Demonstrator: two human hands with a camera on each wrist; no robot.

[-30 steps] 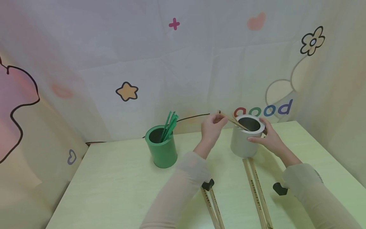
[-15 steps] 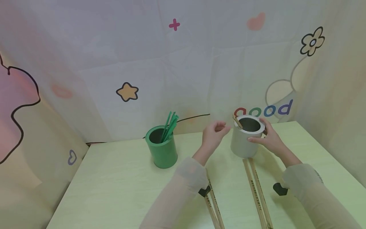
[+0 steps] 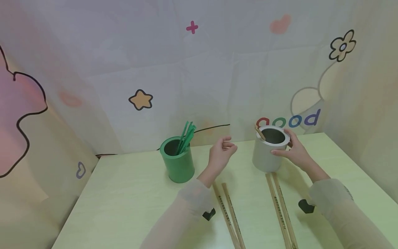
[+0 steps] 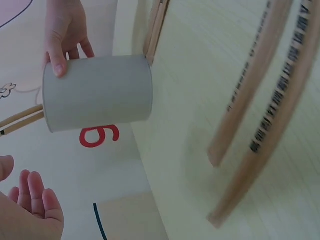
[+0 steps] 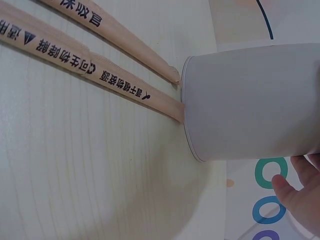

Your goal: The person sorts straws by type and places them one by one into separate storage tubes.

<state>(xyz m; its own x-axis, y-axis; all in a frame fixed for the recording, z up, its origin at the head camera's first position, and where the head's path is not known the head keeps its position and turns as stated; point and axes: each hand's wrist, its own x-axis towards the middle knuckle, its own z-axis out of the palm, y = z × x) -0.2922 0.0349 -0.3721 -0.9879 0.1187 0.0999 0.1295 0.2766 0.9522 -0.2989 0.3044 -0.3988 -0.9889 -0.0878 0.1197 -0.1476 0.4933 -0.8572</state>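
On the right of the table stands a light grey pot (image 3: 263, 159), with a few slim tan straws (image 3: 259, 132) leaning out over its left rim. My right hand (image 3: 295, 151) holds the pot at its right side, thumb across the front and fingers behind. My left hand (image 3: 220, 156) hovers left of the pot, fingers loosely bent and nothing in them; the left wrist view shows its bare fingers (image 4: 36, 192). Two paper-wrapped straws (image 3: 276, 206) lie with their far ends at the pot's base. Another two wrapped straws (image 3: 224, 211) lie further left, beside my left forearm.
Left of my left hand stands a green pot (image 3: 178, 168) with several green straws (image 3: 188, 136) leaning to its right rim. A printed cloth (image 3: 174, 69) hangs behind the table (image 3: 124, 200) and along its sides.
My left hand let go of a tan straw in the grey pot and drew back to the left, its fingers loosening. My right hand has kept its hold on the pot.
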